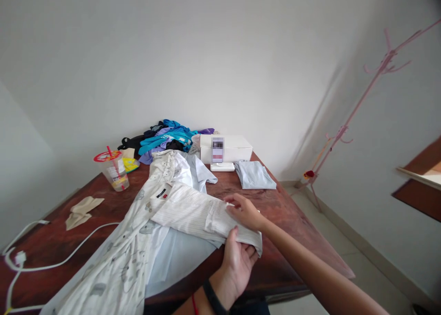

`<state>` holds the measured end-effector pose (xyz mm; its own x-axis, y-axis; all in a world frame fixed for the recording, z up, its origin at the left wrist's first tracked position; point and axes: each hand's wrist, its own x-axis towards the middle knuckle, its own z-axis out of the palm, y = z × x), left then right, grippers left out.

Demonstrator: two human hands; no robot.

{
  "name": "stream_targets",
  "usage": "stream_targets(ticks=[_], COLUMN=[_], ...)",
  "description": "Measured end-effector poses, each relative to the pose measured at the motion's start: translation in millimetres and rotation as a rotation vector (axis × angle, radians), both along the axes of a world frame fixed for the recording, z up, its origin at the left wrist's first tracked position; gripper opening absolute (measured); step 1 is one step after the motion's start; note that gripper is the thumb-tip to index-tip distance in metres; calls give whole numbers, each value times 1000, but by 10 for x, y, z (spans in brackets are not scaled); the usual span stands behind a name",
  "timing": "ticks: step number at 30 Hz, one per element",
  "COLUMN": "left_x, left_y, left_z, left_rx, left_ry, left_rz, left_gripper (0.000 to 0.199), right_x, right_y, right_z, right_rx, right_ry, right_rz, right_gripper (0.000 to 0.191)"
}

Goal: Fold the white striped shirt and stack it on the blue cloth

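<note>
A white shirt with thin stripes (186, 209) lies partly folded, its collar with a dark label toward the left. My left hand (237, 262), with a black band at the wrist, holds the shirt's near right end, thumb on top and fingers curled at the edge. Resting on the folded part of the shirt is my right hand (246, 212), its fingers loosely bent and apart. Under and beside the shirt, a long white patterned garment (126, 255) and a pale blue garment (182, 255) spread over the wooden table (285, 241).
A clothes pile (168, 138), white box (234, 145) and folded grey garment (255, 174) stand at the back. To the left are a plastic cup (115, 172) with a straw, beige cloth (82, 211) and white cable (69, 264). A pink rack (365, 92) leans in view at right.
</note>
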<state>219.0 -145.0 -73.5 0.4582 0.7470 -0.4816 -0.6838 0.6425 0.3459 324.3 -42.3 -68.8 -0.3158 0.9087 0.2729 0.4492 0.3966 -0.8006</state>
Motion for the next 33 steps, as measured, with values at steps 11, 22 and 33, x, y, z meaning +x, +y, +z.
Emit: stream_targets(ticks=[11,22,33], left_x=[11,113,-284], left_y=[-16,-130,-213], left_z=[49,55,58], left_rx=[60,-124,-33], left_ry=[-153,-78,-41], left_rz=[-196,-55,-201], left_gripper=[79,51,46], right_x=[632,891,607], right_y=[-359,-509,-885], right_z=[-81,-131,45], right_rx=[64,82,213], right_ry=[-232,-234,-273], right_rz=[-64,-255,64], right_gripper=[34,19,38])
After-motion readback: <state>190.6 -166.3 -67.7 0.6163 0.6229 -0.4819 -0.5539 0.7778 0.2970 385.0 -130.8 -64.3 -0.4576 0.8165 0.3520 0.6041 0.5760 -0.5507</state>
